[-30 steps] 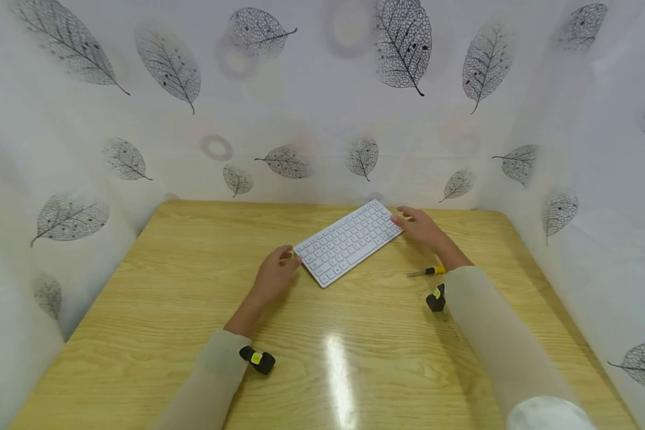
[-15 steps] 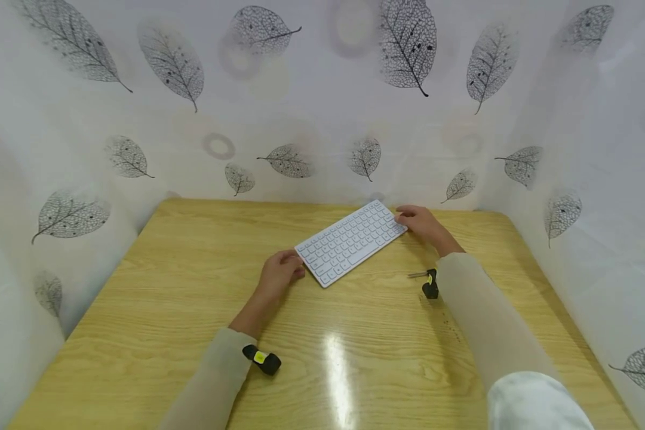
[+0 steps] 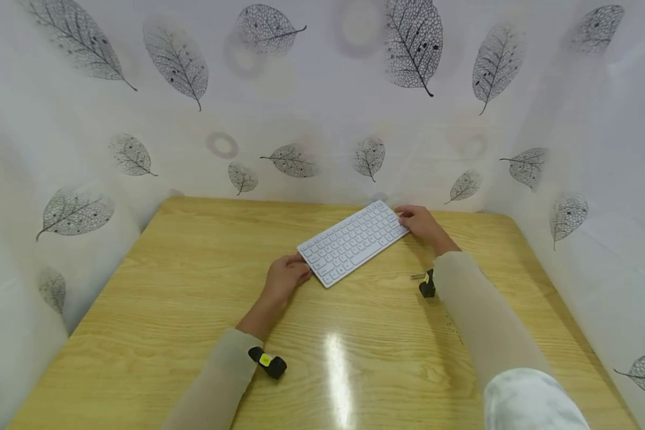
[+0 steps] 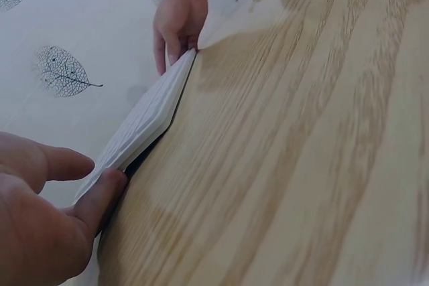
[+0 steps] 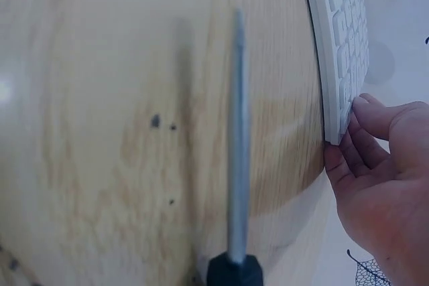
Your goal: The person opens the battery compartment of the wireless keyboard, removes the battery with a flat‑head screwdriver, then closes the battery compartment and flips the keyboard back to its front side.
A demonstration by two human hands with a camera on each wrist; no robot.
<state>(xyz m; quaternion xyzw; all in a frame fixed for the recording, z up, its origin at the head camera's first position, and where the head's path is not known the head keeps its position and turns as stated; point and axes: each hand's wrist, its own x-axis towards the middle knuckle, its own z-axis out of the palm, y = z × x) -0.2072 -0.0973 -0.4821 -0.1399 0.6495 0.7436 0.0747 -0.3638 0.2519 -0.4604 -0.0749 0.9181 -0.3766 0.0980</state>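
A white keyboard lies at a slant near the back of the wooden table, keys facing up. My left hand is at its left short edge; in the left wrist view a digit presses at the lower edge, and another finger lies alongside above. My right hand grips the right end, thumb on top and fingers tucked under the corner. Beneath the right forearm is a screwdriver, its metal shaft showing large in the right wrist view. The sleeve hides its handle in the head view.
A white curtain printed with dark leaves surrounds the table at the back and sides. Small dark specks dot the wood near the screwdriver. Black wrist cameras sit on both sleeves.
Both hands have closed in on the keyboard's ends, the left shifting slightly right. The right forearm has moved left, covering the screwdriver's yellow handle. The keyboard stays nearly in place.
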